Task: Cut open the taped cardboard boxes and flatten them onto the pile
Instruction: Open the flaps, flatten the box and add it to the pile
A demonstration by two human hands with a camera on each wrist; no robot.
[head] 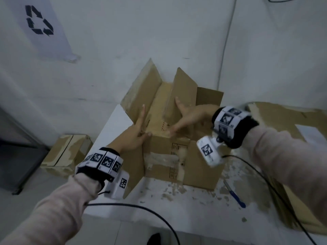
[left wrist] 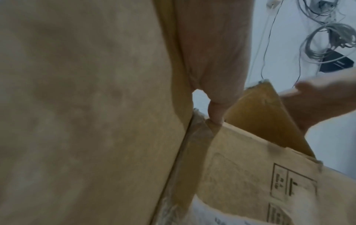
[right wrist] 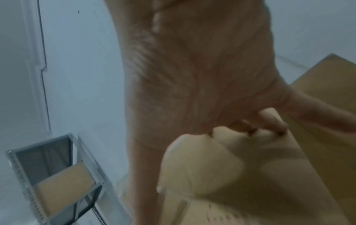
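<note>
With both the left hand (head: 136, 137) and right hand (head: 191, 117) spread flat inside its raised flaps, the box (head: 180, 156) looks light, stiff, best pushed at its creases.

a recycling sign (head: 39, 20) on the wall sheet (head: 58, 41); box print unreadable.

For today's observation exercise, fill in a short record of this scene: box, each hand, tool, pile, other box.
box: open box on the white table, flaps up
left hand: left hand flat against the near-left flap
right hand: right hand spread inside the box
tool: blue cutter lying on table, unheld
pile: flat cardboard at right
other box: taped box on floor
</note>
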